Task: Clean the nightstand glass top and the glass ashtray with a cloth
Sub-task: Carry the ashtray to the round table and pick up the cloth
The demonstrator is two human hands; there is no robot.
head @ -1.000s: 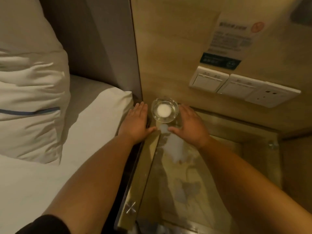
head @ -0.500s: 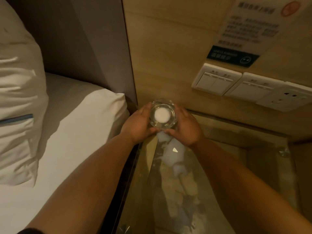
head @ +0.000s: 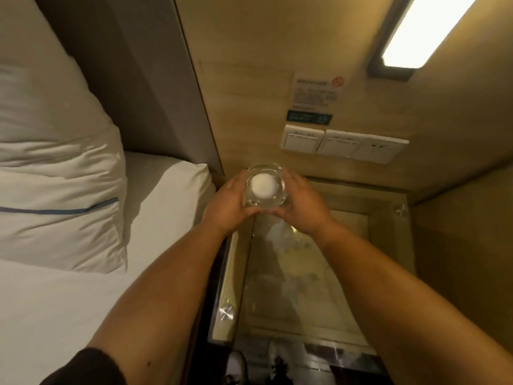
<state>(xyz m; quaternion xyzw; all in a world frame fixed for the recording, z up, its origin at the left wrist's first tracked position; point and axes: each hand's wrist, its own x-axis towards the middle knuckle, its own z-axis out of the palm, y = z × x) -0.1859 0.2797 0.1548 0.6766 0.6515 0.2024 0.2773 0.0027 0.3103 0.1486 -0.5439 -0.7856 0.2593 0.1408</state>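
Observation:
A round clear glass ashtray [head: 265, 187] with a white disc in its middle sits at the far left corner of the nightstand glass top [head: 319, 287]. My left hand [head: 230, 202] cups its left side and my right hand [head: 301, 205] cups its right side, thumbs meeting at its near edge. Whether the ashtray rests on the glass or is lifted cannot be told. No cloth is in view.
The bed with white sheet [head: 69, 301] and pillows [head: 55, 190] lies close on the left. A wooden wall panel carries switches and a socket [head: 342, 144], a notice [head: 316, 97] and a lit lamp [head: 427, 31]. Wooden side wall [head: 466, 259] bounds the right.
Both hands went from lying flat beside the ashtray to closing around it. The view has tilted upward, showing the lamp.

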